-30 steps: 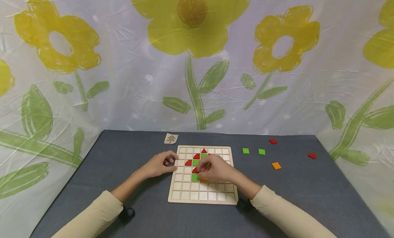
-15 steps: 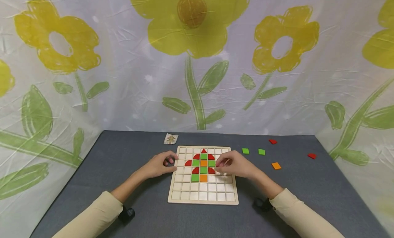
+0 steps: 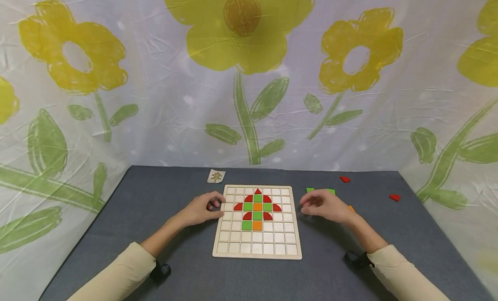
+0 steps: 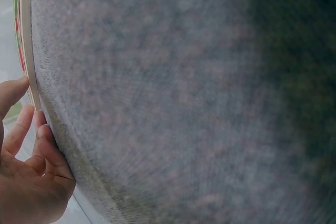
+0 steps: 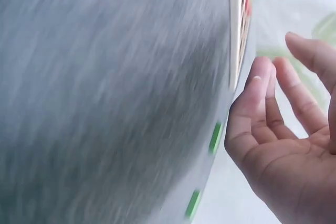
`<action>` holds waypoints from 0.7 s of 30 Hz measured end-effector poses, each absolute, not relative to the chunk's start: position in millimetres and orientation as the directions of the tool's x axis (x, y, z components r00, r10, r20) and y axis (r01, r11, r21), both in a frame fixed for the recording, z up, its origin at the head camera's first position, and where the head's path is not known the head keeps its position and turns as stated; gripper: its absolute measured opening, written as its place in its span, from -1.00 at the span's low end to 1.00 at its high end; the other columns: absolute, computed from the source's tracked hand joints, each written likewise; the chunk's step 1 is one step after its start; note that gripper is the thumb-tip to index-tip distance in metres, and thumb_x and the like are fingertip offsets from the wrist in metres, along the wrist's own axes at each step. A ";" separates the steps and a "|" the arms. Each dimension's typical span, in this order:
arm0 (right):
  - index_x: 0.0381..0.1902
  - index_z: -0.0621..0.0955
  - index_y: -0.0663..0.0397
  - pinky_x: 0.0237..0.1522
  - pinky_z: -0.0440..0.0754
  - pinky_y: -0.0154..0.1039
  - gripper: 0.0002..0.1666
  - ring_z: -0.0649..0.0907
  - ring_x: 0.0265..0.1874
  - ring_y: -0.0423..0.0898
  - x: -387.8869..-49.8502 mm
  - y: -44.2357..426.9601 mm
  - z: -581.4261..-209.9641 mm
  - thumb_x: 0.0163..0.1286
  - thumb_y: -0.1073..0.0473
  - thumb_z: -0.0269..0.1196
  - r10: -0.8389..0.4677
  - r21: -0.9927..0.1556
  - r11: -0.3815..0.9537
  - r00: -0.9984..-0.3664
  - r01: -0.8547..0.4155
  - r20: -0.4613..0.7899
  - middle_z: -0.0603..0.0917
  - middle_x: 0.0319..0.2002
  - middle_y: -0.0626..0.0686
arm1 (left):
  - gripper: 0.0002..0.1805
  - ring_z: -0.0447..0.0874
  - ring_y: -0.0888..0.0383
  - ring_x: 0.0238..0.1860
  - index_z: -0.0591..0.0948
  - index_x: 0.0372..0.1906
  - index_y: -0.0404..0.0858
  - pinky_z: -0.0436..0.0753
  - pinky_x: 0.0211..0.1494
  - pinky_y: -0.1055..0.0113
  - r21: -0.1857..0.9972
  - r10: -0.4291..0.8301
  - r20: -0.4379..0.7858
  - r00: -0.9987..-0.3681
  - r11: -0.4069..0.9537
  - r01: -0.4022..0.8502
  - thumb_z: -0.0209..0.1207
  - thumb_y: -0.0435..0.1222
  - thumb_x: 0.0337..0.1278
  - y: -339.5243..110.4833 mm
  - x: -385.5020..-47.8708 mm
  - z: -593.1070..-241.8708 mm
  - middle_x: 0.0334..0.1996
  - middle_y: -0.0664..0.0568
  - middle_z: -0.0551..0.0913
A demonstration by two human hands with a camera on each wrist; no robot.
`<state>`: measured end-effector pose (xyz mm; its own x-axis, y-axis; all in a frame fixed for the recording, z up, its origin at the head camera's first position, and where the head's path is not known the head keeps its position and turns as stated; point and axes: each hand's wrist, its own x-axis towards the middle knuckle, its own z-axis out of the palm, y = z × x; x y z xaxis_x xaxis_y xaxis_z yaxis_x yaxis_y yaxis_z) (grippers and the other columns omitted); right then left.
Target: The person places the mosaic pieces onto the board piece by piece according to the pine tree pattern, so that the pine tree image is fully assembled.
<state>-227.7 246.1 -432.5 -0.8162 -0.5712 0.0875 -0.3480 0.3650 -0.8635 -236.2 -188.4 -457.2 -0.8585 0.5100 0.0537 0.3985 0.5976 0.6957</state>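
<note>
A wooden grid board [image 3: 256, 250] lies in front of me with green and orange square tiles, red quarter-round tiles and a red triangle tile [image 3: 257, 191] set in its cells. My left hand [image 3: 202, 208] touches the board's left edge with thumb and fingertips. The left wrist view shows these fingertips against the rim [image 4: 26, 35]. Right of the board, my right hand [image 3: 327, 206] hovers above the table, thumb apart from its bent fingers and nothing held. It partly hides two green square tiles [image 3: 331, 191] and an orange tile [image 3: 352, 208] in the head view.
Two loose red tiles, one at the back [image 3: 345, 179] and one farther right [image 3: 394, 197], lie on the dark table [image 3: 249, 279]. A small patterned card [image 3: 216, 176] sits behind the board's left corner. A flowered cloth [image 3: 272, 119] hangs around the table's back and sides.
The right hand has moved right, off the board toward the loose tiles, uncovering the red quarter-round tile at the pattern's right. The left hand has stayed at the board's edge.
</note>
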 end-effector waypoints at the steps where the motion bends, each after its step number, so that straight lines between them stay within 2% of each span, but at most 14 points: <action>1: -0.02 0.65 0.41 -0.25 0.64 -0.12 -0.69 0.69 -0.27 0.15 -228.8 251.2 -432.9 0.35 0.32 0.40 -0.567 -0.865 0.365 -0.819 -0.345 0.088 0.68 -0.22 0.20 | -0.65 0.47 0.10 -0.27 0.58 0.09 -0.28 0.47 -0.13 0.14 0.696 0.510 0.053 -0.859 0.598 0.398 0.38 -0.32 0.25 -188.3 -236.3 -457.1 -0.22 0.01 0.53; 4: 0.01 0.63 0.42 -0.25 0.64 -0.09 -0.67 0.70 -0.25 0.16 -233.4 265.2 -434.0 0.37 0.32 0.39 -0.553 -0.858 0.377 -0.828 -0.348 0.093 0.68 -0.20 0.22 | -0.64 0.47 0.10 -0.27 0.58 0.09 -0.28 0.47 -0.13 0.13 0.695 0.509 0.052 -0.859 0.599 0.397 0.38 -0.32 0.25 -188.1 -236.1 -456.5 -0.22 0.01 0.53; 14: 0.03 0.61 0.40 -0.23 0.64 -0.19 -0.62 0.68 -0.23 0.10 -253.4 292.0 -435.2 0.33 0.31 0.43 -0.486 -0.812 0.463 -0.868 -0.355 0.103 0.64 -0.18 0.19 | -0.65 0.49 0.07 -0.26 0.58 0.09 -0.29 0.48 -0.12 0.12 0.690 0.514 0.056 -0.856 0.600 0.405 0.37 -0.32 0.26 -188.3 -235.6 -456.4 -0.21 -0.01 0.54; 21: 0.05 0.60 0.40 -0.31 0.62 -0.24 -0.53 0.64 -0.33 0.04 -268.5 292.3 -434.7 0.26 0.28 0.49 -0.466 -0.789 0.511 -0.881 -0.341 0.080 0.62 -0.23 0.17 | -0.64 0.49 0.08 -0.26 0.58 0.09 -0.28 0.48 -0.13 0.12 0.694 0.514 0.056 -0.856 0.596 0.404 0.38 -0.32 0.25 -188.9 -237.1 -457.5 -0.21 0.00 0.54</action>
